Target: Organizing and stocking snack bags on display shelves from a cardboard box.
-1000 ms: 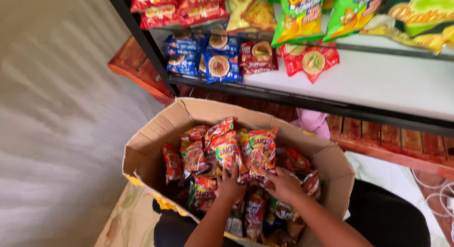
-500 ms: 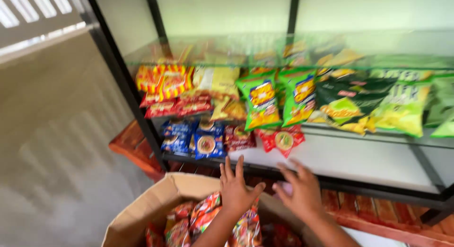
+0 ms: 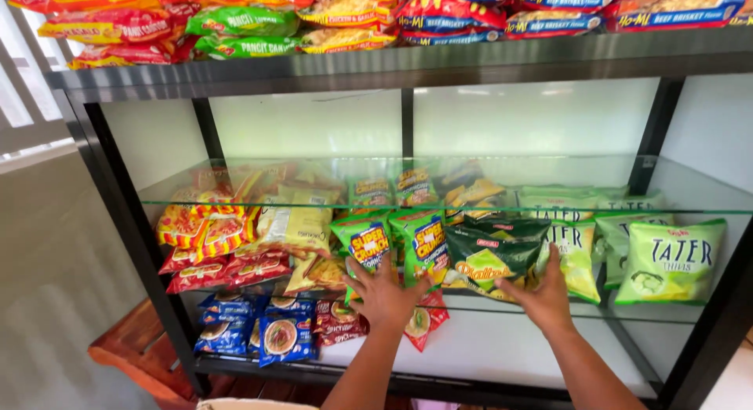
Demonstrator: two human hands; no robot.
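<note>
My left hand [image 3: 384, 294] is spread flat against two bright green snack bags [image 3: 427, 239] standing on the middle glass shelf [image 3: 690, 309] of a black-framed rack. To its right, my right hand [image 3: 543, 294] rests with fingers apart on the lower edge of a dark green snack bag [image 3: 488, 251]. Neither hand grips a bag. A small red packet [image 3: 427, 325] lies just below my left hand on the white bottom shelf [image 3: 518, 351].
Pale green chip bags [image 3: 674, 261] fill the shelf's right side, with yellow and red packets [image 3: 212, 237] on the left. Blue packets [image 3: 271, 335] stand bottom left. Noodle packs [image 3: 235, 21] crowd the top shelf. A cardboard box rim [image 3: 259, 404] and wooden step [image 3: 133, 355] lie below.
The view has lifted from the cardboard box of snack packets to the rack. Both hands rose out of the box and now rest against the bags on the middle shelf.
</note>
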